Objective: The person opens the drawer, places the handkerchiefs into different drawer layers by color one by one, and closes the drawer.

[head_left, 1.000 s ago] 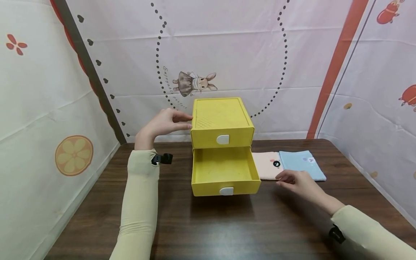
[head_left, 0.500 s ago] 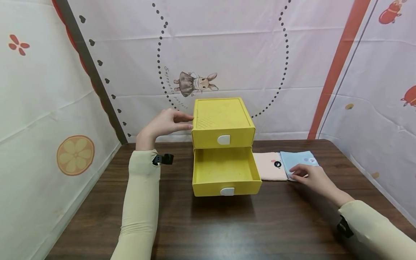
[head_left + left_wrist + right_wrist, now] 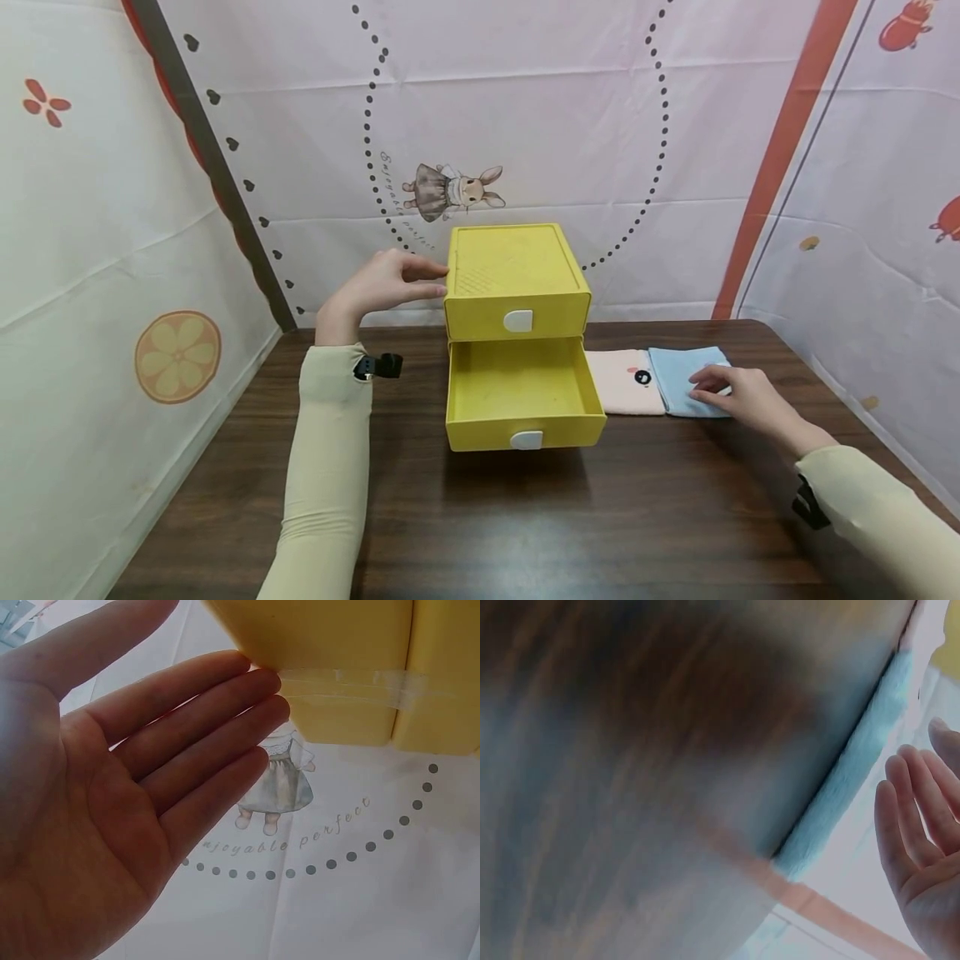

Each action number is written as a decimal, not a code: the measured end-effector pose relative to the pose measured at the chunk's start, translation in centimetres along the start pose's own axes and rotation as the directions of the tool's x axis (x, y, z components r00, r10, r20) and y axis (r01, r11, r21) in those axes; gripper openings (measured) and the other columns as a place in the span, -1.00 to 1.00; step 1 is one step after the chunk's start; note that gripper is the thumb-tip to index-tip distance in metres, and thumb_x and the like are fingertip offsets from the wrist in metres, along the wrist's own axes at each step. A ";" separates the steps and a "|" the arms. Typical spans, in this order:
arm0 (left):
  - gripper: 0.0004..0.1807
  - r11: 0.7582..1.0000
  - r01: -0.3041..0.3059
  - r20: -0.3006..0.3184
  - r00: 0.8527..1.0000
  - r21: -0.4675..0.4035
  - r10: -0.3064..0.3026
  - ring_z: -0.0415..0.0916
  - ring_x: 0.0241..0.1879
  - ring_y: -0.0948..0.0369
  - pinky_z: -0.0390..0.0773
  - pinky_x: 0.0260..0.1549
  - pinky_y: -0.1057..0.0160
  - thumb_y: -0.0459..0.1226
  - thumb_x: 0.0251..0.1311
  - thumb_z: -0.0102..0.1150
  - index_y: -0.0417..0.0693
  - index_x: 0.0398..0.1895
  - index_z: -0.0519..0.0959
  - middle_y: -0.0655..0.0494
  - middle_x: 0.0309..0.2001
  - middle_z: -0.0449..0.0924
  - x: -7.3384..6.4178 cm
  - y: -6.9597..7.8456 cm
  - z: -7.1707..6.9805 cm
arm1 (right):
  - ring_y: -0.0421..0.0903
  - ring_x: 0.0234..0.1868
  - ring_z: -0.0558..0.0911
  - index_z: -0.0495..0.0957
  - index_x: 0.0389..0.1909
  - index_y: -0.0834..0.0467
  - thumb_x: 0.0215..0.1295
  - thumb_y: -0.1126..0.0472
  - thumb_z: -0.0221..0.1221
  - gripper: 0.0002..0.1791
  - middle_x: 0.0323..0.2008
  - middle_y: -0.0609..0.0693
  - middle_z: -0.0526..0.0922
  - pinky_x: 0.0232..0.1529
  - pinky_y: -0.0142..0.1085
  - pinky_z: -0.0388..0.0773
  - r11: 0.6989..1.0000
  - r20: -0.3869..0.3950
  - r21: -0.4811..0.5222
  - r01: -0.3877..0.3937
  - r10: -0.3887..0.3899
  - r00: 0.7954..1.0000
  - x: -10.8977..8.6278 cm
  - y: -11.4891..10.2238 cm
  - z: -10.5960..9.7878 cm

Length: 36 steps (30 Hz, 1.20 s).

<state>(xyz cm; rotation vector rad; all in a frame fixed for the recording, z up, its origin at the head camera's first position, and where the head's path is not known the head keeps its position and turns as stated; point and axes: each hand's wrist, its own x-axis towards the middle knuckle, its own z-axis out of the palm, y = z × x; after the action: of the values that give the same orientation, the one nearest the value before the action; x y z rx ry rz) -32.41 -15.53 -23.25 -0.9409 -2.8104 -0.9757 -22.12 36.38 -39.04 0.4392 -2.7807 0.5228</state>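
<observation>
A yellow two-drawer box point(image 3: 517, 258) stands on the table, its lower drawer point(image 3: 525, 392) pulled out and bare inside, its upper drawer closed. My left hand point(image 3: 382, 282) touches the box's upper left side with straight fingertips; the left wrist view shows the flat palm point(image 3: 150, 780) and fingertips at the yellow wall. Over the folded light blue towel point(image 3: 686, 379) hovers my right hand point(image 3: 750, 402), fingers loosely bent and holding nothing. In the right wrist view this hand point(image 3: 922, 832) is apart from the blue towel's edge point(image 3: 847, 772). A folded pink towel point(image 3: 626, 383) with a small face lies alongside.
The dark wooden table point(image 3: 510, 533) runs back to a printed cloth backdrop point(image 3: 525, 108) with a rabbit figure, and cloth walls rise on both sides. Clear tape point(image 3: 360, 686) crosses the side of the yellow box in the left wrist view.
My right hand has moved to the right, from in front of the pink towel's right end to over the blue towel. My left hand stays at the box.
</observation>
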 end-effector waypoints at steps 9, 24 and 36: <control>-0.48 1.000 0.007 0.002 1.000 0.007 -0.007 0.57 -0.01 0.15 0.54 0.00 0.06 0.06 0.09 0.29 0.06 0.10 0.59 0.06 0.06 0.62 0.0 0.1 0.0 | -0.02 -0.36 0.67 0.65 -0.25 0.22 0.08 0.22 0.36 -0.78 -0.43 0.00 0.72 -0.44 -0.31 0.54 0.999 -0.013 -0.039 -0.016 0.016 1.000 0.2 1.8 -0.6; -0.47 1.000 -0.002 0.007 1.000 -0.007 0.002 0.57 0.00 0.14 0.53 0.02 0.06 0.06 0.09 0.29 0.05 0.11 0.58 0.05 0.06 0.62 0.1 -0.1 0.0 | -0.08 -0.38 0.63 0.62 -0.21 0.26 0.09 0.21 0.34 -0.73 -0.41 0.03 0.69 -0.44 -0.29 0.54 0.996 0.049 -0.072 -0.049 0.052 0.997 0.6 3.6 -1.0; -0.49 1.000 -0.004 0.000 1.000 -0.008 0.004 0.58 -0.01 0.16 0.54 0.01 0.08 0.04 0.10 0.29 0.05 0.10 0.59 0.06 0.05 0.63 0.0 -0.1 0.0 | -0.05 -0.34 0.61 0.60 -0.16 0.29 0.08 0.20 0.35 -0.67 -0.35 0.11 0.68 -0.42 -0.27 0.54 0.994 0.098 -0.056 -0.097 0.102 0.990 0.3 5.1 -1.7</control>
<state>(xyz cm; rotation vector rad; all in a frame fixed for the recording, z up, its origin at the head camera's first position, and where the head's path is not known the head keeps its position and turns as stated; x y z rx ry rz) -32.50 -15.55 -23.33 -0.9473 -2.8055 -0.9876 -23.81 41.45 -38.98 0.3258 -2.9176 0.4617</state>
